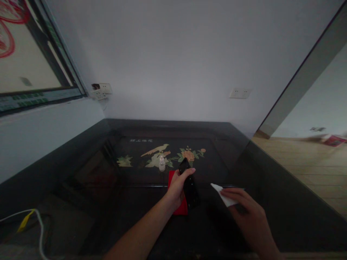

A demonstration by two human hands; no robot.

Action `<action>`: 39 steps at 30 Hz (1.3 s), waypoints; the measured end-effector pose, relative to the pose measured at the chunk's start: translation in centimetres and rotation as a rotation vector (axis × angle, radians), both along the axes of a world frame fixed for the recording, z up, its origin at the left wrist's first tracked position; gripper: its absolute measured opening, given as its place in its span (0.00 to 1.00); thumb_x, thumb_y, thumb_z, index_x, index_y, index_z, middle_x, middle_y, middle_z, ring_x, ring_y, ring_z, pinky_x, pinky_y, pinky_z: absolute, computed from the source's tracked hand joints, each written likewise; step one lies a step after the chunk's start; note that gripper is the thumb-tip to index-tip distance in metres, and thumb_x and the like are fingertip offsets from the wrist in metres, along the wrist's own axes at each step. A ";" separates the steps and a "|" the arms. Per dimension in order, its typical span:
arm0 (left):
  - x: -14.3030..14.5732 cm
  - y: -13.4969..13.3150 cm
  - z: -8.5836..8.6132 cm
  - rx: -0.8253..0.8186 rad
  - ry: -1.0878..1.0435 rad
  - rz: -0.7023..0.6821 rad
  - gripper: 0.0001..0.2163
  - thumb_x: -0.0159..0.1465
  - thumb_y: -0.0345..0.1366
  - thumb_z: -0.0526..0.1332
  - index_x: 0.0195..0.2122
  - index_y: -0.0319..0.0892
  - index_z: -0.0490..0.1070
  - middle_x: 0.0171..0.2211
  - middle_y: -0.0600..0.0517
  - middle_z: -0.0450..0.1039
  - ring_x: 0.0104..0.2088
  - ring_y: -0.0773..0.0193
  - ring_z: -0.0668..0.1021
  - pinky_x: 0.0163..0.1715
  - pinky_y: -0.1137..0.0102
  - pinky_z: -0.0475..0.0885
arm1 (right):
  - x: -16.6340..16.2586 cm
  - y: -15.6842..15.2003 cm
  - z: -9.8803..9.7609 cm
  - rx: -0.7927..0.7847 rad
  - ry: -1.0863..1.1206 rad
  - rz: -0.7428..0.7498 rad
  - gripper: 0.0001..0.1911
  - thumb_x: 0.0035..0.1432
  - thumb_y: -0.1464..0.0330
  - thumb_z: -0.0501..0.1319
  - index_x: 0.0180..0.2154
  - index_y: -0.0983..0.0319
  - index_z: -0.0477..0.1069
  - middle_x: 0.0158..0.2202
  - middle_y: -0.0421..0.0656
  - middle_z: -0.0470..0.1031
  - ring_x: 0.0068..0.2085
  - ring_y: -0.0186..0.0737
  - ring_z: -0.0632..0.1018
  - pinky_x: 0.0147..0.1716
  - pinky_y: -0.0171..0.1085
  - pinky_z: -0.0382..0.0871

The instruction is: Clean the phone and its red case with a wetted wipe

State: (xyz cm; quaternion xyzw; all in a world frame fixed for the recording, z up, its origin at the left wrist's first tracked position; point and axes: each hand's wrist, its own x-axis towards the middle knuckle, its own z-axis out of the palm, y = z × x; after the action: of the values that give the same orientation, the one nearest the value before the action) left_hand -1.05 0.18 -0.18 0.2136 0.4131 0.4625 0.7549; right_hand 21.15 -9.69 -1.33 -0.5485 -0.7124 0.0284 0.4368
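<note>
My left hand point(177, 189) is closed around a glossy black smartphone point(191, 191), held at a slant with its thumb across the front. Partly hidden beneath that hand, a flat red piece point(181, 209), cloth or card, lies on the dark table. To the right, my right hand point(246, 211) pinches a folded white wipe point(226, 196), whose pointed corner faces the phone without touching it. Just beyond my left hand, a small white bottle point(162, 164) stands upright.
The glossy black table point(130, 206) carries a bird-and-flower picture point(162, 155). A white cable point(41, 231) with a yellow tag point(26, 220) curves over the left side. Behind are a wall, sockets point(240, 93) and a window point(29, 61).
</note>
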 end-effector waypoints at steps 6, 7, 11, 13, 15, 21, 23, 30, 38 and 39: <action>0.1 0.0 -0.2 0.075 -0.001 0.026 0.28 0.49 0.42 0.79 0.46 0.44 0.68 0.42 0.47 0.76 0.41 0.58 0.80 0.43 0.66 0.75 | 4.8 2.6 -2.7 -0.105 -0.103 -0.093 0.16 0.59 0.70 0.58 0.45 0.58 0.81 0.48 0.47 0.81 0.47 0.48 0.83 0.49 0.49 0.79; 0.1 0.0 -0.2 0.081 0.012 0.033 0.29 0.48 0.42 0.79 0.47 0.44 0.68 0.43 0.47 0.76 0.42 0.57 0.80 0.44 0.66 0.74 | 5.2 2.7 -3.2 -0.134 -0.124 -0.081 0.18 0.59 0.72 0.56 0.46 0.59 0.81 0.49 0.48 0.81 0.48 0.48 0.83 0.49 0.49 0.79; 0.1 -0.2 0.4 0.084 0.059 0.014 0.30 0.48 0.42 0.79 0.48 0.44 0.68 0.45 0.45 0.76 0.44 0.54 0.80 0.44 0.64 0.74 | 5.4 2.2 -4.0 -0.163 -0.137 -0.068 0.19 0.57 0.73 0.56 0.45 0.59 0.81 0.49 0.48 0.81 0.50 0.50 0.82 0.52 0.51 0.77; 0.0 -0.4 0.7 0.092 0.077 0.000 0.29 0.48 0.41 0.79 0.48 0.43 0.68 0.47 0.43 0.76 0.45 0.53 0.80 0.44 0.64 0.74 | 4.4 1.9 -3.3 -0.157 -0.088 -0.072 0.15 0.58 0.70 0.58 0.43 0.59 0.81 0.48 0.49 0.81 0.49 0.51 0.82 0.52 0.52 0.77; 0.0 -0.6 0.9 0.103 0.099 -0.019 0.29 0.49 0.40 0.78 0.48 0.43 0.68 0.47 0.43 0.76 0.46 0.52 0.80 0.44 0.64 0.74 | 2.6 1.7 -2.0 -0.193 0.045 -0.072 0.13 0.63 0.64 0.59 0.44 0.60 0.80 0.47 0.50 0.81 0.47 0.50 0.83 0.49 0.49 0.79; 0.1 -0.8 0.7 0.152 0.129 -0.050 0.31 0.49 0.42 0.79 0.49 0.42 0.67 0.47 0.41 0.77 0.45 0.52 0.80 0.45 0.63 0.74 | -3.8 2.6 3.4 -0.772 0.421 0.350 0.19 0.70 0.53 0.55 0.50 0.58 0.74 0.41 0.45 0.81 0.40 0.43 0.84 0.28 0.35 0.82; 0.1 -0.6 0.6 0.173 0.128 -0.047 0.30 0.49 0.43 0.79 0.49 0.42 0.67 0.46 0.42 0.77 0.45 0.52 0.80 0.45 0.64 0.74 | -5.1 4.0 4.5 -0.883 0.430 0.465 0.20 0.69 0.52 0.56 0.49 0.59 0.75 0.39 0.44 0.80 0.37 0.41 0.84 0.26 0.34 0.81; -0.3 0.8 -0.8 0.189 0.083 0.036 0.22 0.55 0.48 0.72 0.42 0.44 0.66 0.36 0.51 0.74 0.39 0.60 0.78 0.42 0.67 0.71 | -5.5 11.2 4.4 -1.106 0.281 0.557 0.27 0.62 0.46 0.62 0.41 0.65 0.76 0.31 0.43 0.81 0.28 0.38 0.82 0.24 0.34 0.79; -2.2 2.2 -0.3 0.395 0.381 -0.102 0.18 0.62 0.55 0.63 0.33 0.43 0.67 0.28 0.56 0.67 0.29 0.66 0.72 0.32 0.72 0.65 | -4.2 12.5 1.0 -1.066 0.495 0.573 0.31 0.55 0.42 0.64 0.26 0.65 0.75 0.22 0.41 0.76 0.23 0.33 0.77 0.23 0.31 0.74; -2.4 2.2 -0.2 0.435 0.412 -0.115 0.19 0.63 0.55 0.61 0.32 0.43 0.67 0.27 0.56 0.66 0.28 0.66 0.71 0.31 0.72 0.64 | -4.1 12.4 0.8 -1.087 0.510 0.585 0.31 0.54 0.41 0.64 0.26 0.66 0.76 0.22 0.41 0.76 0.22 0.34 0.77 0.23 0.32 0.75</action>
State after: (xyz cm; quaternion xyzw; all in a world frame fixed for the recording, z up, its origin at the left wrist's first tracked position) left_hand -3.42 2.41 -0.41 0.4825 0.4360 0.4438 0.6166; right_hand 17.07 2.71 -0.50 -0.4509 -0.5904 0.6297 0.2274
